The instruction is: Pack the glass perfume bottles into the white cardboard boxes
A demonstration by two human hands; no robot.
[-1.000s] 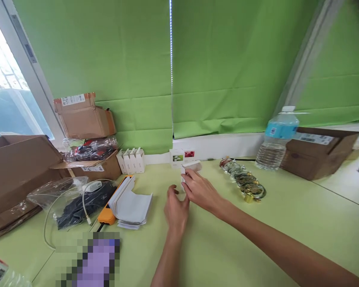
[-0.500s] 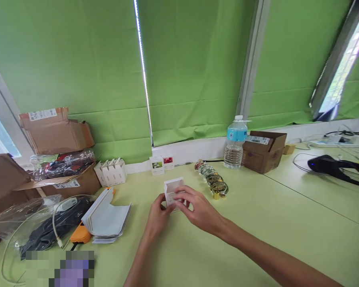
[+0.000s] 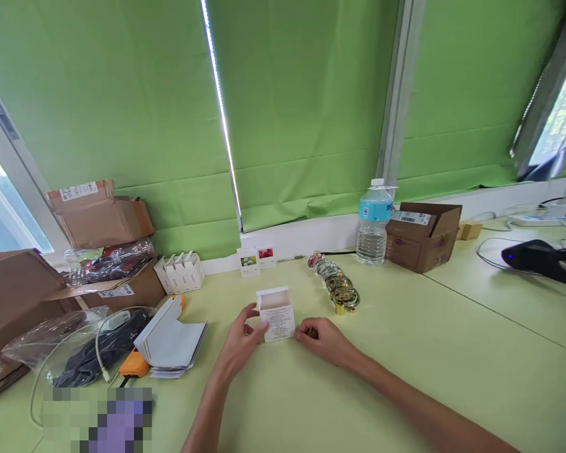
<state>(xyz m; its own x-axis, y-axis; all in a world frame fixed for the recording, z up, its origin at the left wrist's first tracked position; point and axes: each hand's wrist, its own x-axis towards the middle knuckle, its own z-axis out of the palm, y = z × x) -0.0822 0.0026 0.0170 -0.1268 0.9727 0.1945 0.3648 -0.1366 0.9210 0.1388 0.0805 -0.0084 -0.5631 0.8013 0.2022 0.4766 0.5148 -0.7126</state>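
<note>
Our left hand [image 3: 240, 338] clasps the open-topped printed carton [image 3: 277, 322], seemingly to steady it (our right hand [image 3: 327, 341], narrowly curled, sits at its corner).

Prob. an office-type rm or sm. workshop, can't tell which. Pale green tables [image 3: 396, 377] stand butted together along a white wall [image 3: 314, 237], green blinds [image 3: 306, 113] hang above, & a window [image 3: 14, 217] shows far L. L end's crowded: brown cardbd boxes [image 3: 104, 220] w/ printed labels [image 3: 78, 190], a row of sm. white cartons [image 3: 179, 275], a stack of folded white sheets [image 3: 182, 343]. R side has another open box [image 3: 410, 248], a big water bottle [image 3: 371, 236] & a power strip [image 3: 538, 221].
</note>
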